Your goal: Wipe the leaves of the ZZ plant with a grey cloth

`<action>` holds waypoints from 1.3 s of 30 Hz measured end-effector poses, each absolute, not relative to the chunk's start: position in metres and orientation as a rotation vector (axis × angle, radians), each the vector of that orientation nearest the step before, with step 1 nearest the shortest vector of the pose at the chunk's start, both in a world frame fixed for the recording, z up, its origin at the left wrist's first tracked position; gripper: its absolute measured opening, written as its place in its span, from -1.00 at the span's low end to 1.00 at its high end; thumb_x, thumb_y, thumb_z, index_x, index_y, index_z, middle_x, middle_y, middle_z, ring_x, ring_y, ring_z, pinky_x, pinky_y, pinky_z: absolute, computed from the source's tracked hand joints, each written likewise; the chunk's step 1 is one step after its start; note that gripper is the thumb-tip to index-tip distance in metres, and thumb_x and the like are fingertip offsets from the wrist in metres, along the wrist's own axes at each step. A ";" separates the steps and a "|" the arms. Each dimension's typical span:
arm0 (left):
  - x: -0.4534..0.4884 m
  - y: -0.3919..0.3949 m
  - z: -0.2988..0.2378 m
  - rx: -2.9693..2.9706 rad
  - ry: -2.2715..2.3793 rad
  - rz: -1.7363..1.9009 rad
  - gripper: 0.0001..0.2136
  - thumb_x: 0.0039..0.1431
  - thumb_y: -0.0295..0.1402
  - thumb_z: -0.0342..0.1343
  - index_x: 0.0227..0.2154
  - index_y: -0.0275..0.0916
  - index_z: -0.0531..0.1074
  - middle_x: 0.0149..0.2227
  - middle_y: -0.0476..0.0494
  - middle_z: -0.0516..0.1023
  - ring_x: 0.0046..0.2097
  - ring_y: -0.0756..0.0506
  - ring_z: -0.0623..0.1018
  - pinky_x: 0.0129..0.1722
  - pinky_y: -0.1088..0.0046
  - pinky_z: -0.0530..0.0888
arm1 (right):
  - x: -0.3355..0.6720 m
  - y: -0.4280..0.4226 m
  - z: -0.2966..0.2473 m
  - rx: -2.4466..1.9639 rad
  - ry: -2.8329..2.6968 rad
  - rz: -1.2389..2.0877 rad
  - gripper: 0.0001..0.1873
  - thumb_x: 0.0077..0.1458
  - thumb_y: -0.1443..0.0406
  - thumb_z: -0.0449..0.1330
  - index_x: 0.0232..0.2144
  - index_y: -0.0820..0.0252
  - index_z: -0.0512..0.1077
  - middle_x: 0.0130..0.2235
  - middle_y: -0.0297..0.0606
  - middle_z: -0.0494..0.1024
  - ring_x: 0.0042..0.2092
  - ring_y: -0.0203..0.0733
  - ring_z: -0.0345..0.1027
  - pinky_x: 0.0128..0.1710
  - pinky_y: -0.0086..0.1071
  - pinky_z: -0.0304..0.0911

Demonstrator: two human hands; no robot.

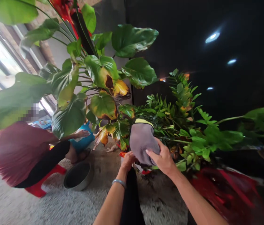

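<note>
The right hand is clamped on the yellow-edged gray cloth, held before the leafy green plants, while the left hand is at its lower side, its grip I cannot tell.

A home seems to be shown, though it cannot be told for sure whether it is a house or a small shop. Big leafy plants are kept by a dark, shiny wall dotted with bright lights. On the rough grey floor, a low red stool is sat on by a person, a round tub is placed nearby, and daylight is let in at the left.
</note>
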State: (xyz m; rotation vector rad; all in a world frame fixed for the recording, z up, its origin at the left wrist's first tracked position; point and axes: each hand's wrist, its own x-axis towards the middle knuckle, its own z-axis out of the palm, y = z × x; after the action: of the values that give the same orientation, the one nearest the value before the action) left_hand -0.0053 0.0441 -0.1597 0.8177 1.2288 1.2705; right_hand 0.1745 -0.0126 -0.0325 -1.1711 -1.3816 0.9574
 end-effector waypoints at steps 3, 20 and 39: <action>-0.003 0.044 -0.159 0.798 1.175 1.235 -0.72 -0.40 -0.19 0.29 -0.73 -0.24 0.32 -0.65 0.02 0.34 -0.51 0.00 0.37 -0.45 0.44 0.39 | 0.174 -0.011 -0.060 -1.328 -1.296 1.079 -0.59 -0.31 0.24 0.21 -0.29 0.21 0.48 -0.36 -0.23 0.58 -0.28 -0.01 0.39 -0.20 -0.22 0.24; -0.007 0.044 -0.152 0.718 1.156 1.193 -0.62 -0.51 -0.21 0.37 -0.77 -0.24 0.24 -0.71 0.14 0.22 -0.59 0.07 0.28 -0.54 0.51 0.28 | 0.170 -0.031 -0.076 -1.291 -0.901 1.388 -0.64 -0.39 0.20 0.31 -0.42 0.22 0.50 -0.43 -0.22 0.60 -0.32 0.03 0.44 -0.28 -0.21 0.29; -0.005 0.041 -0.151 0.740 1.174 1.142 -0.57 -0.58 -0.10 0.42 -0.75 -0.31 0.37 -0.70 0.04 0.38 -0.60 0.07 0.34 -0.58 0.54 0.24 | 0.174 -0.060 -0.084 -1.331 -0.765 1.287 -0.58 -0.40 0.12 0.30 -0.41 0.22 0.52 -0.36 -0.14 0.62 -0.24 0.12 0.46 -0.21 -0.14 0.31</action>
State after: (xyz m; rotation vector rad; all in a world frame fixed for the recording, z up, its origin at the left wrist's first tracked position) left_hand -0.0050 0.0407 -0.1512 0.7400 1.1739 1.1416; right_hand 0.1735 -0.0596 -0.0839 -1.3306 -0.7653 1.2867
